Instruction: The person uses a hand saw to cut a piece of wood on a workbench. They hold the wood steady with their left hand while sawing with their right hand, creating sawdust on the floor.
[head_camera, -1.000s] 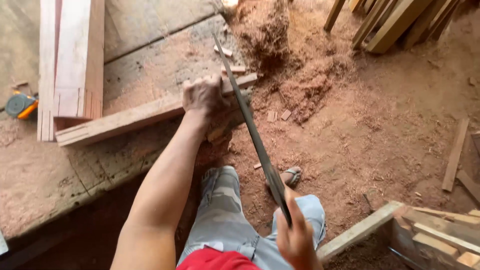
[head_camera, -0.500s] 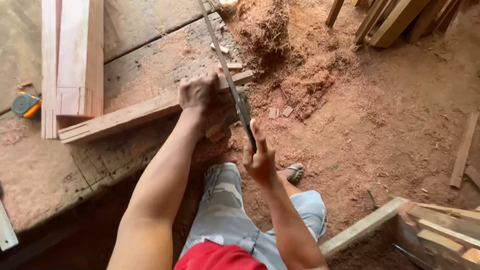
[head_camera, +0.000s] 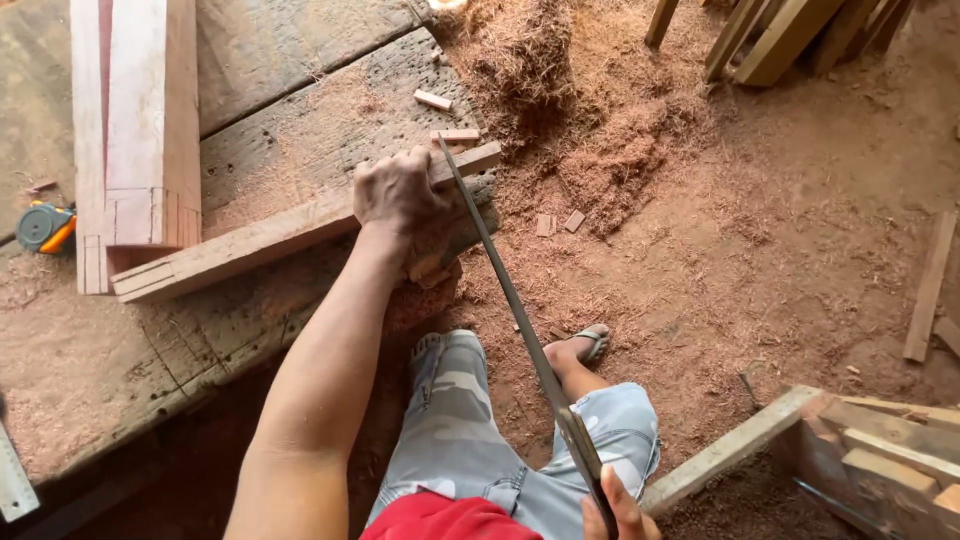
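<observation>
left hand (head_camera: 398, 195) fingers clamped on wooden batten (head_camera: 300, 225), steadying it centre-frame | right hand (head_camera: 615, 510) fingers wrapped round handsaw (head_camera: 510, 310) handle, bottom edge

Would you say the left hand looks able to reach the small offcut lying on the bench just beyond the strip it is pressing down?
Probably yes: the left hand rests on the wooden strip, and the small offcut lies just beyond with only sawdusted bench between. It would have to let go of the strip, though.

Stacked pale timber blocks (head_camera: 140, 130) upper left, orange tape measure (head_camera: 45, 227) at left edge, sawdust heap (head_camera: 570, 110) upper centre, leaning planks (head_camera: 780, 35) upper right.
</observation>
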